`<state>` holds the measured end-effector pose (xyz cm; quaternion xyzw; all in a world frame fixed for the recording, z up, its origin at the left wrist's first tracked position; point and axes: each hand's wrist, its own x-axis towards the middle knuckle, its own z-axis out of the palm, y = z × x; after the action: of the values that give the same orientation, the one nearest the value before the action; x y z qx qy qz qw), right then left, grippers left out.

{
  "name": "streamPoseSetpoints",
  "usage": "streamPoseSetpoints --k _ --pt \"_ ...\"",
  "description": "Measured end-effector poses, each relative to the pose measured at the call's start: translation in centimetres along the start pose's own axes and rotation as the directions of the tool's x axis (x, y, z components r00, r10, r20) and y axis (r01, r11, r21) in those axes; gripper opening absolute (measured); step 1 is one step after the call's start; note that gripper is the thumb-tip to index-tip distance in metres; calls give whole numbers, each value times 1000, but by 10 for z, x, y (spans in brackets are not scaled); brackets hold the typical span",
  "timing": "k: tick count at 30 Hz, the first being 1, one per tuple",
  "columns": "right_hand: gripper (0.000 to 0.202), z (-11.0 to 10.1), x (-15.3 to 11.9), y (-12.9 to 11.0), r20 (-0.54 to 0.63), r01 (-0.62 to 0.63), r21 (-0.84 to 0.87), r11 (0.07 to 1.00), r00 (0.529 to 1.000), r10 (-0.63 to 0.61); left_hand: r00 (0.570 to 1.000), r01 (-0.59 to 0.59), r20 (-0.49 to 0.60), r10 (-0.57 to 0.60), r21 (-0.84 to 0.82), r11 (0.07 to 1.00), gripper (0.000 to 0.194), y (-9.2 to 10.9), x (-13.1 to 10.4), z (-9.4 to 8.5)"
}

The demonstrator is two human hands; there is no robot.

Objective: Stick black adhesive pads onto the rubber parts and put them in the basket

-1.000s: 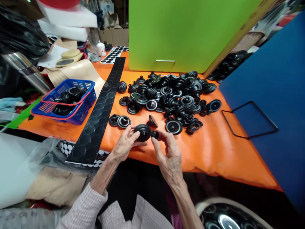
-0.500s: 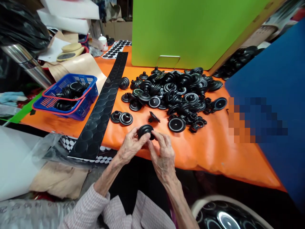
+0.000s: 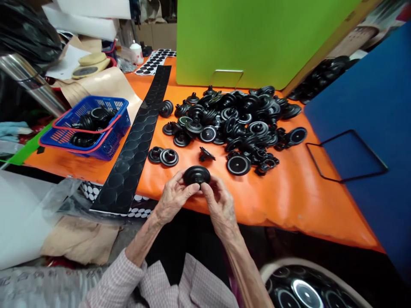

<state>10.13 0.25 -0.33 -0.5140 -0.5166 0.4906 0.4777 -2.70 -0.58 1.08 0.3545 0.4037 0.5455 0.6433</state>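
Note:
Between both hands, over the near edge of the orange table cover [image 3: 253, 201], is a round black disc-shaped part [image 3: 196, 173] with a stepped rim and a short stem toward me. My left hand [image 3: 175, 194] grips its left side, thumb on the stem. My right hand [image 3: 220, 201] closes on its right side, thumb tip beside the left one. Just beyond lies a single tilted black part [image 3: 206, 154]. A large heap of similar black disc parts [image 3: 231, 117] spreads behind it. Two more discs [image 3: 168, 157] lie to the left.
A long black strip of round stickers [image 3: 131, 154] runs along the left. Beside it stands a blue basket [image 3: 112, 141] holding black parts. A green panel [image 3: 231, 42] rises behind the heap, a blue panel [image 3: 362, 124] at right. Lower right is a round container [image 3: 268, 271] of discs.
Both hands have turned the black disc part so its wide face points away and its stem faces me. My right fingers have shifted to its right side. The view has moved slightly.

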Motion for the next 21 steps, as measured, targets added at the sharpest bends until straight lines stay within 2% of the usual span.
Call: streamPoseSetpoints --k 4,6,8,11,17,21 --pt "34 1 2 -2 73 -56 84 995 996 50 1000 -24 20 24 30 999 38 -1 2 -6" --pt "37 1 3 -5 139 -58 140 988 990 39 998 -42 47 40 32 999 42 -1 3 -10" --pt "38 3 3 -7 150 -55 194 979 988 25 997 -57 52 55 28 998 43 -1 4 -13" --pt "35 8 0 -5 101 -61 216 975 994 40 997 -72 27 71 31 997 39 -1 3 -13" --pt "31 19 1 2 -39 5 67 998 999 -2 991 -100 -85 105 67 993 33 -6 3 -3" --pt "33 18 9 5 -18 -26 12 1000 999 26 992 -34 -126 33 -7 999 35 -8 11 -3"
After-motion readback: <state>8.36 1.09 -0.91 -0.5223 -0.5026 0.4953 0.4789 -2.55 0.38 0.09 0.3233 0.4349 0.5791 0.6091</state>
